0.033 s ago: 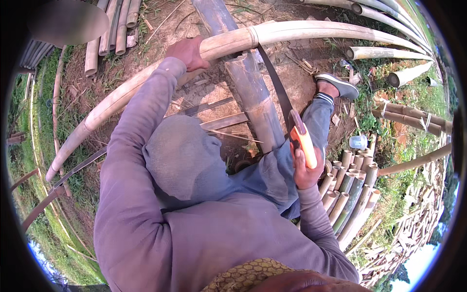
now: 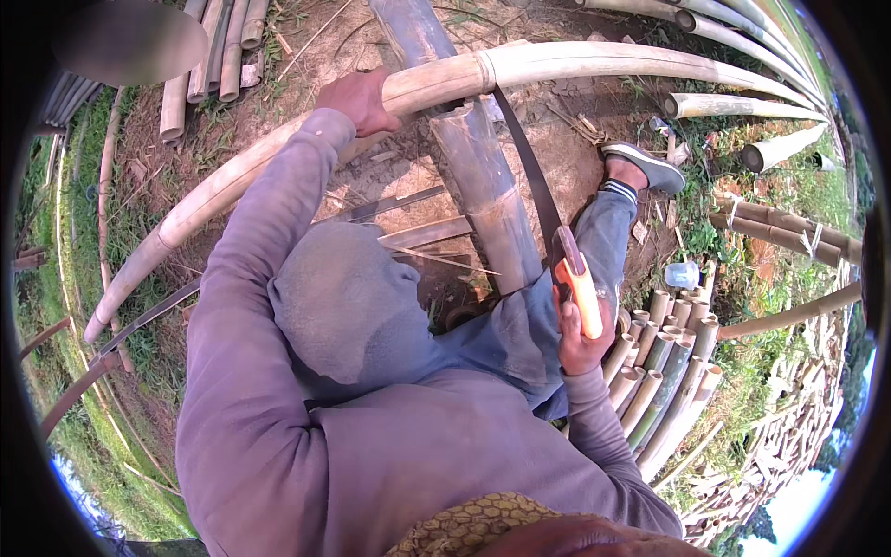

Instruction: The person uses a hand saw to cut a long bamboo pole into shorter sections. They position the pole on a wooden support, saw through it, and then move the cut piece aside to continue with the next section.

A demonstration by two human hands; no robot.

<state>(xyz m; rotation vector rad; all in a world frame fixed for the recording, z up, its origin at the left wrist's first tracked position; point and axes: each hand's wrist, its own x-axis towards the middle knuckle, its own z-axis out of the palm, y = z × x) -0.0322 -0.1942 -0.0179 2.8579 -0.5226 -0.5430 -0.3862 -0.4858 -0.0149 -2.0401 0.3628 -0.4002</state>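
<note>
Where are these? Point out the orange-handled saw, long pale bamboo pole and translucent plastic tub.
Orange-handled saw (image 2: 540, 197): head view, dark blade.
Long pale bamboo pole (image 2: 438, 80): head view, middle stretch.
Translucent plastic tub (image 2: 682, 275): head view, middle of body.

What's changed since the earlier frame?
The right hand has drawn the orange-handled saw with a long dark blade slightly back toward the body. Nothing was newly taken hold of or let go. Unchanged: the left hand's grip on the long, pale, round bamboo pole, blade at its near side.
</note>
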